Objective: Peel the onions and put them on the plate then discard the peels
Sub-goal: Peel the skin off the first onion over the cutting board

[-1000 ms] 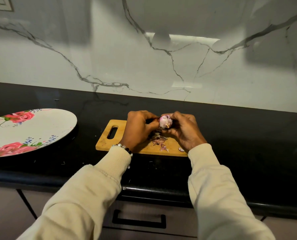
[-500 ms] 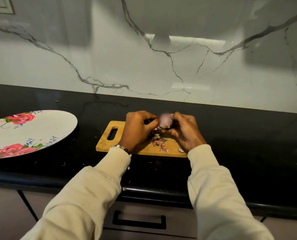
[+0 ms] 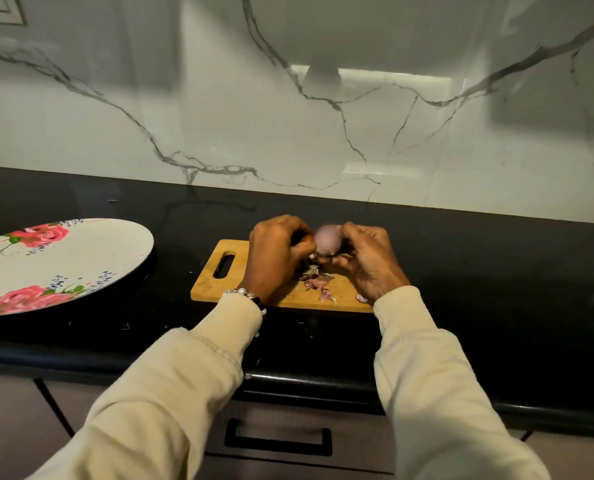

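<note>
A small pinkish onion (image 3: pixel 327 239) is held between both hands just above the wooden cutting board (image 3: pixel 212 282). My right hand (image 3: pixel 368 261) grips it from the right, thumb under it. My left hand (image 3: pixel 278 254) curls against its left side, fingertips pinching at its skin. Purple peel scraps (image 3: pixel 318 284) lie on the board under the hands. The white plate (image 3: pixel 81 258) with red roses sits on the counter to the left, with no onions on it.
The black counter (image 3: pixel 496 271) runs along a white marble wall (image 3: pixel 288 116). A drawer with a black handle (image 3: pixel 278 441) is below the counter edge. Small peel bits lie on the counter in front of the board.
The onion has been turned in the fingers, its smooth pink side now facing up. Both hands stay at the same spot over the board.
</note>
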